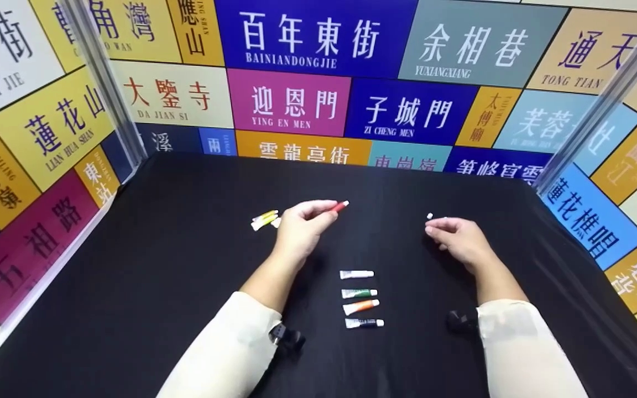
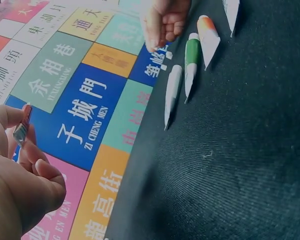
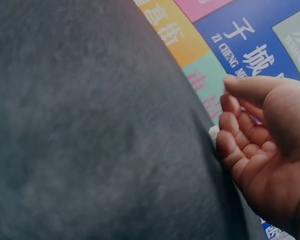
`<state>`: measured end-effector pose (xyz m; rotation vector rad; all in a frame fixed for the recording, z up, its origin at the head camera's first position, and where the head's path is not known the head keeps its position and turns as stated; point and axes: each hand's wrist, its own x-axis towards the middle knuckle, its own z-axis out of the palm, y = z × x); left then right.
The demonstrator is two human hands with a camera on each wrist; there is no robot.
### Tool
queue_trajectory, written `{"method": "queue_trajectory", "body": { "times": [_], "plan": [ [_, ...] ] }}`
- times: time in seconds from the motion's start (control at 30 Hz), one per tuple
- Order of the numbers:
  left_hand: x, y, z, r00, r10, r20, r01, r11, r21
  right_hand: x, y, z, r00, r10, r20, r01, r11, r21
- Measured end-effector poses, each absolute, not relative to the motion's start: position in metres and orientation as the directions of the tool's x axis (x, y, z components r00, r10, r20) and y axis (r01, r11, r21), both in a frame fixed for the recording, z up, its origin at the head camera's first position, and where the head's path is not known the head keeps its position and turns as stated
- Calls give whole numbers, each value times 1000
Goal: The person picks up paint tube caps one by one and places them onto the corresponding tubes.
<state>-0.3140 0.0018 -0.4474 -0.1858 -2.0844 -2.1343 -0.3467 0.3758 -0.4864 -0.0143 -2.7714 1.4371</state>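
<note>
Two hands are working above a black cloth-covered table [image 1: 158, 287]. Left hand [image 1: 299, 229] is pinching a red paint tube [image 1: 334, 208], its long axis lying roughly parallel to the table's far edge, its red end pointing toward the right edge. Right hand [image 1: 457, 237] is holding a small white cap [image 1: 429, 216] at its curled fingertips, well apart from the tube. Four tubes are lying in a column nearer the front edge: white tube [image 1: 356, 274], green tube [image 1: 359, 293], orange tube [image 1: 360, 307] and dark tube [image 1: 364, 323], all lengthwise left to right. A yellow tube [image 1: 264, 220] is lying just beside the left hand. Backdrop panels are reading "YING EN MEN" [image 1: 281, 122] and "ZI CHENG MEN" [image 1: 391, 132].
</note>
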Motion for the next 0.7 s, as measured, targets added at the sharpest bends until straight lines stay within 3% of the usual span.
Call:
{"method": "queue_trajectory", "body": {
  "times": [0.47,0.7],
  "plan": [
    [-297,0,-433,-949,51,310,312,26,950,-317,329,-418,-972,-46,230,-233,305,-923],
    [-284,4,-419,-921,90,378,383,41,923,-288,300,-386,-933,-74,352,-358,284,-890]
  ]
}}
